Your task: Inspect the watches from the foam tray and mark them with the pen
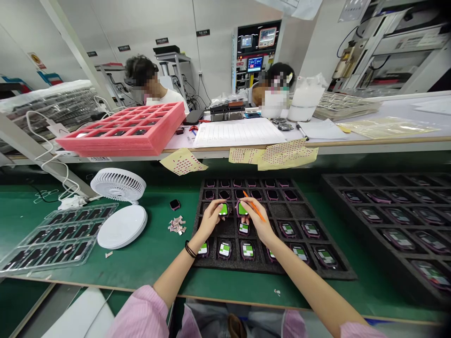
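Note:
My left hand [212,217] is closed around the edge of a square watch case [223,210] with a lit green and white screen. A second watch case [242,209], also lit green, is pinched in my right hand [259,218]. Slanting through the right hand's fingers is a thin orange stick [254,206], perhaps a pen or tweezers. Both hands are over a black foam tray [222,228] of square compartments. Its far rows hold dark-screened watches; its near rows hold several green-lit ones, such as a watch [224,249] in the front row.
To the left lie a lone watch [174,204], a heap of small pale tabs [177,225], a white fan [122,227] and a clear blister tray [89,244]. Another foam tray [373,244] fills the right. A shelf behind bears a pink foam tray [155,145]; two people sit beyond.

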`<state>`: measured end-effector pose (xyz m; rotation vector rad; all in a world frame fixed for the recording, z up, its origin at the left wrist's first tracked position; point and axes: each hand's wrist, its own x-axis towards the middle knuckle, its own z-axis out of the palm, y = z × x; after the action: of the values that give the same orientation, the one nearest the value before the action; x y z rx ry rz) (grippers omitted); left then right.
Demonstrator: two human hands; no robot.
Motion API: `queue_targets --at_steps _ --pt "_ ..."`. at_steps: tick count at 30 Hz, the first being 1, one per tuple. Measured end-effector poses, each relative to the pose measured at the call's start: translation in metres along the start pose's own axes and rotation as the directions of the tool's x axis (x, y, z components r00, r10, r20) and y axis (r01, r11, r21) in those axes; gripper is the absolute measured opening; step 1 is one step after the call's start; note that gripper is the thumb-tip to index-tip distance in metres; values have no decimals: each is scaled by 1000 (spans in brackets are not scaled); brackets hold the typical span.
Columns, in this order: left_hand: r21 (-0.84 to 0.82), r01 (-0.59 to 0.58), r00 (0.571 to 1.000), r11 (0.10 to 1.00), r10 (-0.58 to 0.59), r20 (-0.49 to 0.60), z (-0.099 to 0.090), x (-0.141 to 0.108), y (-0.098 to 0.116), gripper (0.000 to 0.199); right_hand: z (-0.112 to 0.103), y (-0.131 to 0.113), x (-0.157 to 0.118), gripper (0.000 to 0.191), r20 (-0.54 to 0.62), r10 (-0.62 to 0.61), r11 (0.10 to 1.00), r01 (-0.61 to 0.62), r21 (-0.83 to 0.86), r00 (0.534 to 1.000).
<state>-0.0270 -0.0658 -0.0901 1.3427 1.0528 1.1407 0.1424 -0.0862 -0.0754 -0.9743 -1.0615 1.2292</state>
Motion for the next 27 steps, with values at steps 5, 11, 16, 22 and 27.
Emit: queue_targets --at_steps 5,11,16,22,27 --pt "-50 -70 997 996 72 40 -1 4 -10 51 1 3 1 42 67 -28 997 23 78 997" --pt "-51 -91 994 994 94 55 -1 4 -12 52 1 7 3 46 86 -48 995 40 88 995" --pt "-30 -92 995 995 93 23 0 3 -9 47 0 3 2 43 75 -32 997 27 68 997" --pt "8 -121 993 993 121 -1 1 1 -7 47 0 2 1 43 62 -44 998 41 49 997" --pt "63 -136 990 989 134 41 1 0 -6 58 1 1 1 42 16 -37 999 37 21 999"
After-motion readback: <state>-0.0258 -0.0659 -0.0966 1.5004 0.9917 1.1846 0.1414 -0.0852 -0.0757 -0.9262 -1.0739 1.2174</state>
